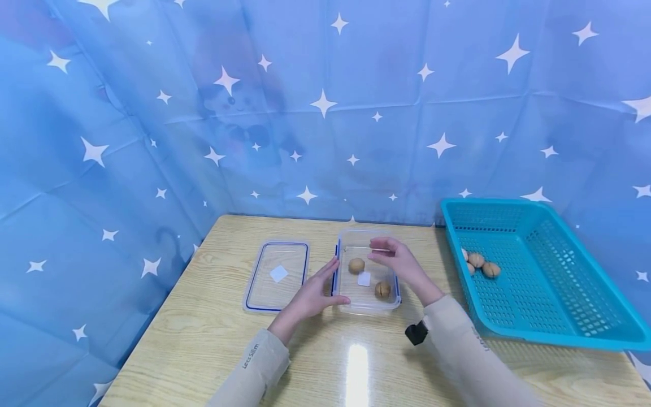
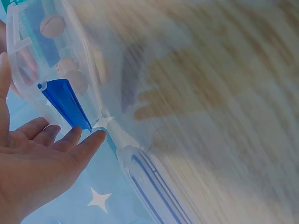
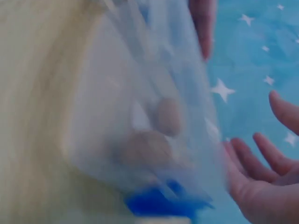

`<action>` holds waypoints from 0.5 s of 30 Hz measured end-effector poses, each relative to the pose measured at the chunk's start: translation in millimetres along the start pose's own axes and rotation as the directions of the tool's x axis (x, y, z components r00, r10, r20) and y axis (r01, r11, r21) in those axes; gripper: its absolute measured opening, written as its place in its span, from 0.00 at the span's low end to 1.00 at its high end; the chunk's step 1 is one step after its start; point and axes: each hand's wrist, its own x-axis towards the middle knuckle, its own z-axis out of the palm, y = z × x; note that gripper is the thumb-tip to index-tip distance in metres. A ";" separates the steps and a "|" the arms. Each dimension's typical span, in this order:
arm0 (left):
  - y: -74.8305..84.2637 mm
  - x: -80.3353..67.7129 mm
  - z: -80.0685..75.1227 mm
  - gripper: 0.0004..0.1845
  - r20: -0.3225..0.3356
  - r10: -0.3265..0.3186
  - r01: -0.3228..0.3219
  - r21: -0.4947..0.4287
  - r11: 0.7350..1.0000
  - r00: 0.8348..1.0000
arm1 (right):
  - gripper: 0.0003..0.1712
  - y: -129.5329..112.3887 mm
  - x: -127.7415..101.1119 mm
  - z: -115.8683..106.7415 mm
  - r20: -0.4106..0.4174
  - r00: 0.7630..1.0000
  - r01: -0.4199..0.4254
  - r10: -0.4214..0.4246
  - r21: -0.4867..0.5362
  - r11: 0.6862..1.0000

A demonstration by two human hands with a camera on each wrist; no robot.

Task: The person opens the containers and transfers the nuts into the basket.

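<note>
While both hands flank it, one clear plastic container (image 1: pixel 367 265) stands on the wooden worktop (image 1: pixel 213 339), holding two walnuts (image 1: pixel 356 265). Left hand (image 1: pixel 314 294) lies against the container's left wall with fingers straight, gripping nothing; the left wrist view shows its fingertips (image 2: pixel 96 137) at a blue latch (image 2: pixel 65 102). Right hand (image 1: pixel 399 261) hovers over the container's right side, fingers loosely extended and holding nothing. One clear lid (image 1: pixel 277 275) with a blue seal lies flat just left of the container. One teal basket (image 1: pixel 549 282) stands at the right, containing at least three walnuts (image 1: pixel 483 265).
</note>
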 end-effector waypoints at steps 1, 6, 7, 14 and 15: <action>0.0 0.0 0.4 0.51 0.002 0.001 -0.001 0.002 1.000 1.000 | 0.32 1.8 0.9 4.5 0.002 1.000 -0.020 0.020 0.005 1.000; 0.5 -0.5 1.8 0.51 0.004 0.011 -0.011 0.002 1.000 1.000 | 0.38 11.9 6.0 27.6 0.049 0.991 -0.124 0.122 0.025 0.992; 0.5 -0.6 1.9 0.51 0.005 0.013 -0.013 0.004 1.000 1.000 | 0.39 13.7 6.5 32.4 0.082 0.987 -0.145 0.142 0.037 0.989; 0.9 -0.7 1.0 0.52 0.000 0.007 -0.007 0.018 1.000 1.000 | 0.44 21.7 7.4 57.3 0.205 0.957 -0.231 0.205 0.110 0.967; 0.7 -0.7 1.0 0.51 -0.004 0.005 -0.005 0.018 1.000 1.000 | 0.43 22.5 7.8 58.5 0.179 0.962 -0.225 0.207 0.085 0.971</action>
